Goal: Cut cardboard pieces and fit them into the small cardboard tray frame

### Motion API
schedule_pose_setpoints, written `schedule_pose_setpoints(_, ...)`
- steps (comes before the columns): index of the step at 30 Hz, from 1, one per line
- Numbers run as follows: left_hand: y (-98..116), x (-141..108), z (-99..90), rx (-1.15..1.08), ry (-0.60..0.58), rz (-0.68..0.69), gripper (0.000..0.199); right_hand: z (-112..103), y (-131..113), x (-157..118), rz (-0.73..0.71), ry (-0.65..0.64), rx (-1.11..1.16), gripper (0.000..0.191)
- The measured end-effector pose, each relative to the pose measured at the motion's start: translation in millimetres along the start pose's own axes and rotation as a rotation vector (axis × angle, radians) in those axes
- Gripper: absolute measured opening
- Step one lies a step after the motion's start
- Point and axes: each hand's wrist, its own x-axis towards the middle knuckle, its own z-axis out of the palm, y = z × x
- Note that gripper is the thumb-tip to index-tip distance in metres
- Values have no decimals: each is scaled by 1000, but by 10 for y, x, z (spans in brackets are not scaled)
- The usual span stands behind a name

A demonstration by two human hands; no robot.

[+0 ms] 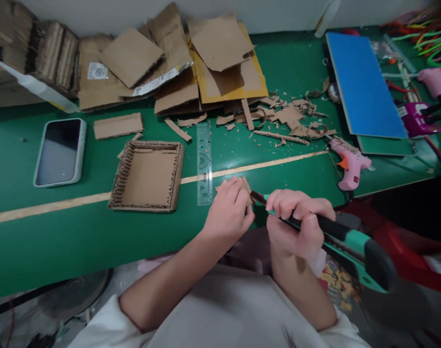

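Observation:
My right hand (pixel 296 217) is wrapped round the handle of a black and teal utility knife (pixel 354 246). The dark front end of the knife points left and meets a small piece of cardboard (pixel 246 185) at the table's near edge. My left hand (pixel 229 205) grips that piece from above, fingers bent over it, hiding most of it. Just left of this hand lies a clear plastic ruler (pixel 205 164). Farther left, a shallow square cardboard tray (pixel 178 179) with corrugated walls sits on the green tabletop (pixel 133 241).
Cardboard scraps (pixel 285 116) litter the table's middle, with cardboard sheets (pixel 220 43) stacked behind. At left are a phone (pixel 61 152) and a cardboard strip (pixel 118 125). A pink glue gun (pixel 348 162) and a blue board (pixel 367 87) lie at right.

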Motion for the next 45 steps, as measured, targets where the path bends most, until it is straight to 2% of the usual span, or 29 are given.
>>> schedule_pose_setpoints(9,48,-32,-84,2,-81,-102,16,58,126,29,24,11,36,15)
schedule_pose_setpoints(16,32,-17,-61,-16,-38,-87,17,44,98,-82,20,8,-20,13)
schedule_pose_setpoints(23,23,-21,-49,-13,-14,-77,17,-98,51,-199,7,-128,-134,16)
schedule_pose_setpoints(32,29,-24,-26,-9,11,-81,13,-58,75,-90,10,33,14,12)
schedule_pose_setpoints(45,24,-19,-23,-22,6,-73,15,-19,22,-154,36,-48,-20,12)
